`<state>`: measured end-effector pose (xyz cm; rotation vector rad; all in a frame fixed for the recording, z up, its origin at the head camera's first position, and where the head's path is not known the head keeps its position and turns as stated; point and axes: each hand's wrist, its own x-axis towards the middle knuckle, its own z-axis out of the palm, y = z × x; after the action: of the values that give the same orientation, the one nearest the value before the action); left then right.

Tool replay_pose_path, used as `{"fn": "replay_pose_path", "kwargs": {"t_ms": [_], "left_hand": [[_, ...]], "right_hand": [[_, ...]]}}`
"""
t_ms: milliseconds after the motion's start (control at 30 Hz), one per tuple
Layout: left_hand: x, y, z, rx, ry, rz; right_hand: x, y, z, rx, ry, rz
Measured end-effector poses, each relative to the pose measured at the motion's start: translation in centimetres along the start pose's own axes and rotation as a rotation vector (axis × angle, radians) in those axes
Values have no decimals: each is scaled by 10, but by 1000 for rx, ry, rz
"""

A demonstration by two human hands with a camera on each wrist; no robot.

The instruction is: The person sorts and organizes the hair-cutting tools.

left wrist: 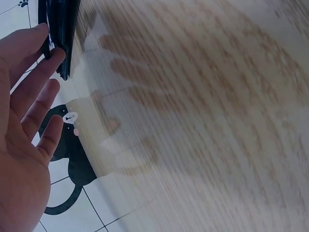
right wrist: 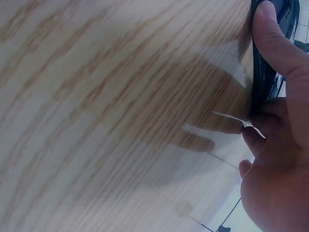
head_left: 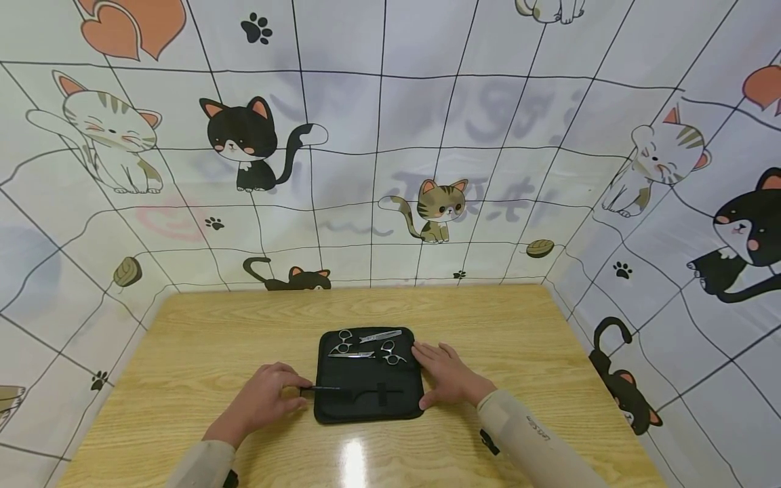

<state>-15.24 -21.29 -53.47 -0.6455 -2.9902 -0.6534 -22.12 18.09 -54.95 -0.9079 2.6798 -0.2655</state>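
Note:
On the table lies a flat black case (head_left: 329,371) with rounded corners. Two pairs of silver scissors lie across its upper half, thinning scissors (head_left: 381,335) above and straight scissors (head_left: 360,355) below. A thin black comb (head_left: 326,388) runs along the lower half, near a small strap (head_left: 382,393). My left hand (head_left: 268,400) pinches the comb's left end, which sticks out past the case's edge; its other fingers are loosely bent in the left wrist view. My right hand (head_left: 448,376) rests against the case's right edge, fingers toward the far corner, thumb (right wrist: 268,19) on the border.
The light wood table (head_left: 244,318) extends around the case and meets a white cloth backdrop (head_left: 348,176) printed with cats and grid lines at the back and sides. A bright light reflection (head_left: 352,461) shows on the table in front.

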Motion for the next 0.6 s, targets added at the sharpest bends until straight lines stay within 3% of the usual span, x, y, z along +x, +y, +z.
{"fn": "replay_pose_path", "kwargs": {"t_ms": [300, 600], "left_hand": [[-1, 0, 1, -3, 5, -12], [2, 1, 4, -11, 9, 21]], "right_hand": [[0, 0, 0, -6, 2, 7], [1, 1, 1, -15, 0, 9]]}}
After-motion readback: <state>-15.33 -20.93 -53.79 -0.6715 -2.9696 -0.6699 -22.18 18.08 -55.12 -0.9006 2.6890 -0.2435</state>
